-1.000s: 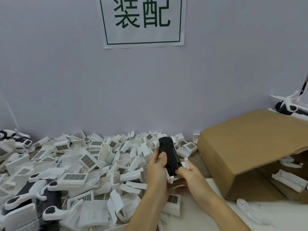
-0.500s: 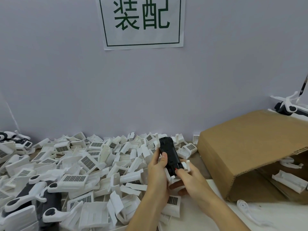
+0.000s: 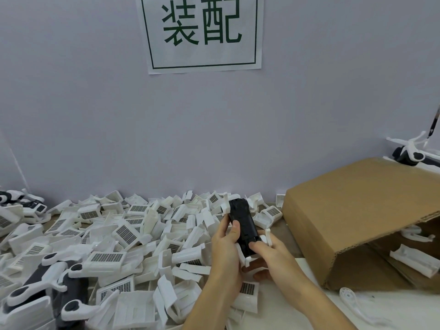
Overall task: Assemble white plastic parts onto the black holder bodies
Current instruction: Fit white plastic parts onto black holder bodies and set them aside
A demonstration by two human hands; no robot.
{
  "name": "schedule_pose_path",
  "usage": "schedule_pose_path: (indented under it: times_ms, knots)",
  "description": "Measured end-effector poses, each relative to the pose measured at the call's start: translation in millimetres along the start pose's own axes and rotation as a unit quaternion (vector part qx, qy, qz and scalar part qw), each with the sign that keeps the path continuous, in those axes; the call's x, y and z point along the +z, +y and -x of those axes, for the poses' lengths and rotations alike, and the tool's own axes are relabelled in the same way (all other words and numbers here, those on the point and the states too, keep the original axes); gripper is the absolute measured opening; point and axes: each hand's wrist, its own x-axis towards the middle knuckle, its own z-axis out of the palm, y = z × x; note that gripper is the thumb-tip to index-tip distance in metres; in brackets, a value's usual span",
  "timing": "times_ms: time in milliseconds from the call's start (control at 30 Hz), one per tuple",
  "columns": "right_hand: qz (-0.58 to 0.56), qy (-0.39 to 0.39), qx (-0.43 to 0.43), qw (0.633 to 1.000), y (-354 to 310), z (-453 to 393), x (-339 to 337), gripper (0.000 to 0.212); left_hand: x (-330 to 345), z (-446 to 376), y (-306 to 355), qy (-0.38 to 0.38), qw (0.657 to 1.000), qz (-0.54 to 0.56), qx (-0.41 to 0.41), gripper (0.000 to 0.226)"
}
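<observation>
Both hands hold one black holder body (image 3: pixel 244 222) upright-tilted above the table, near the middle. My left hand (image 3: pixel 225 253) grips its left side, thumb laid on the black face. My right hand (image 3: pixel 271 256) grips its lower end, thumb pressing near the bottom, where a white plastic part (image 3: pixel 266 238) sticks out on both sides of the body. A big heap of loose white plastic parts (image 3: pixel 123 234) with grid stickers covers the table to the left.
A brown cardboard box (image 3: pixel 357 210) lies on its side at the right, white parts inside. Assembled black-and-white holders (image 3: pixel 47 282) lie at lower left and on top of the box at far right. A white loose piece (image 3: pixel 350 297) lies in front of the box. A wall with a paper sign is behind.
The hands and black body have stayed almost in place. My right thumb has shifted slightly on the lower end of the body.
</observation>
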Motion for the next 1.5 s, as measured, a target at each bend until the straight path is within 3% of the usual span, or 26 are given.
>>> schedule_pose_path:
  times_ms: [167, 1200, 1500]
  knots:
    - [0.006, -0.013, 0.004, 1.000, -0.7, 0.4, -1.2, 0.024, 0.3, -1.6, -1.5, 0.003, 1.000, -0.005, 0.003, 0.034]
    - [0.016, -0.011, 0.002, 1.000, 5.1, -2.0, -3.9, 0.016, 1.1, -4.0, -5.2, 0.011, 1.000, 0.001, 0.004, 0.032]
    - [-0.005, -0.022, 0.007, 1.000, 4.5, -2.2, -5.4, 0.029, 1.0, -5.2, -6.2, 0.010, 1.000, -0.006, 0.013, 0.034]
